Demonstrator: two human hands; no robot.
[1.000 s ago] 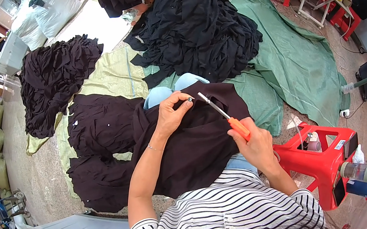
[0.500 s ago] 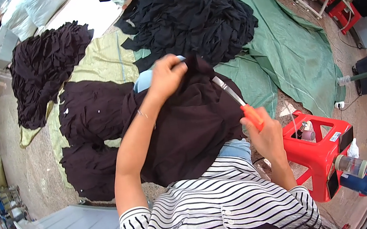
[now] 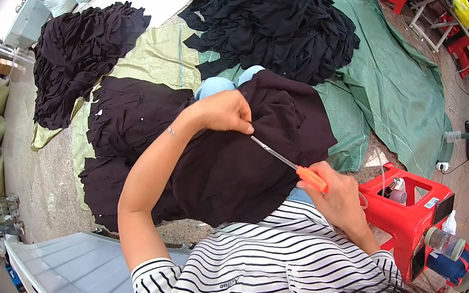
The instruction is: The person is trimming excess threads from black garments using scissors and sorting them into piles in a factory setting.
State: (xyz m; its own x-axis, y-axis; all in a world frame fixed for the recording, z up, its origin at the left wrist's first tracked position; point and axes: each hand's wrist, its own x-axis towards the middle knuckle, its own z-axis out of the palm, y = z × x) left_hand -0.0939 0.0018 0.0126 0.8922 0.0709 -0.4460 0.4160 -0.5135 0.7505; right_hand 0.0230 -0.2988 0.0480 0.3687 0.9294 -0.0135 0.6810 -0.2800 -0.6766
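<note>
Dark brown cloth (image 3: 221,179) lies spread across my lap, over light blue trousers that show at the knees. In my right hand (image 3: 339,194) is an orange-handled tool with a long, thin metal blade (image 3: 274,151), pointing up and to the left over the cloth. The fingers of my left hand (image 3: 229,112) are pinched together right at the blade's tip. Whatever sits between those fingertips is too small to make out.
Piles of dark brown cloth (image 3: 82,63) and black cloth (image 3: 270,20) lie ahead on yellow and green sheeting (image 3: 391,80). A red plastic stool (image 3: 385,200) holding small items stands at my right. Near my left elbow is a pale ribbed panel (image 3: 77,273).
My left hand has come down and nearer, from the cloth's far edge to the blade tip. The tool has lowered slightly, its blade now seen narrow. The view has shifted a little.
</note>
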